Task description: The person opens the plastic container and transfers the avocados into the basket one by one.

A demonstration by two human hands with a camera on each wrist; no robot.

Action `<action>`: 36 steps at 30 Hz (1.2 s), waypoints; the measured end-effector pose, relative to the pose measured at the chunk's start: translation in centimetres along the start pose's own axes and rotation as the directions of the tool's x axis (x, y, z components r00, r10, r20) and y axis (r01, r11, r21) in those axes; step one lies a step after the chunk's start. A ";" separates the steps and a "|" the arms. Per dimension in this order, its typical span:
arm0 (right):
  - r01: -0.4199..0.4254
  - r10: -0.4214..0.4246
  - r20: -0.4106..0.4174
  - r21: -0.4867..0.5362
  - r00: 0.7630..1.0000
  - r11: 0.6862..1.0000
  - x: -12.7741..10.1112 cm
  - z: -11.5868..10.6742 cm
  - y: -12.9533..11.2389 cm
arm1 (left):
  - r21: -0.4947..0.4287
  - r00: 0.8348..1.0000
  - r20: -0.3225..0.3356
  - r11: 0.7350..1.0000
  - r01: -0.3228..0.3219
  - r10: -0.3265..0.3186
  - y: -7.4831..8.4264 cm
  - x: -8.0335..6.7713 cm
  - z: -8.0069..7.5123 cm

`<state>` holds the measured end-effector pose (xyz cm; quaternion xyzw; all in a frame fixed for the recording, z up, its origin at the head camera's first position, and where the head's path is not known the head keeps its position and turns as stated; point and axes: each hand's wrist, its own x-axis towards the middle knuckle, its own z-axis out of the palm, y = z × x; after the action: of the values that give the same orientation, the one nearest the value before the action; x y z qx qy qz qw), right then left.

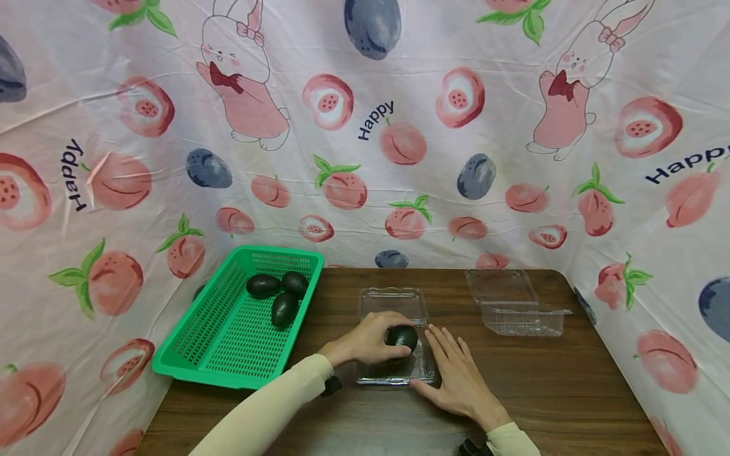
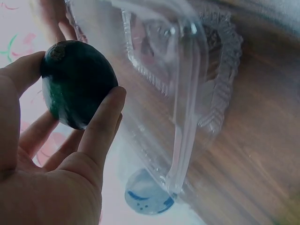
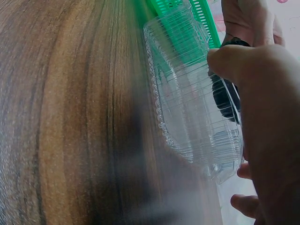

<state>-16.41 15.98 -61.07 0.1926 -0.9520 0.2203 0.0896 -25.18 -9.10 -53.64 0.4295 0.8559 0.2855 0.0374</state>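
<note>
My left hand grips a dark avocado between thumb and fingers, over a clear plastic clamshell box with its lid raised at the back. In the left wrist view, fingertips wrap the avocado on both sides. My right hand lies at the box's right side, fingers straight, thumb at the front corner. Through the box's ribbed wall in the right wrist view, a dark rounded shape shows; whether it lies inside cannot be told.
A green basket at the left holds several avocados. Another open clear box stands at the back right of the wooden table. Printed cloth hangs behind the table and along its sides.
</note>
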 end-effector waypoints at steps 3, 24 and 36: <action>0.000 0.000 -0.002 -0.002 1.000 1.000 0.1 0.0 0.0 | -0.007 1.000 -0.011 1.000 0.003 -0.003 0.0 0.0 -0.5; 0.003 -0.003 -0.005 -0.008 1.000 1.000 0.0 0.1 -0.1 | -0.088 0.993 -0.085 0.993 0.077 -0.085 0.2 -1.5 -3.9; 0.009 -0.009 -0.019 -0.019 1.000 1.000 0.0 0.1 -0.2 | -0.066 0.985 -0.158 0.996 0.054 -0.064 -0.1 -2.0 -5.7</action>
<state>-16.36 15.73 -61.07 0.1939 -0.9523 0.2126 0.1015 -25.76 -13.27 -49.29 0.3783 0.8593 0.3441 -0.0097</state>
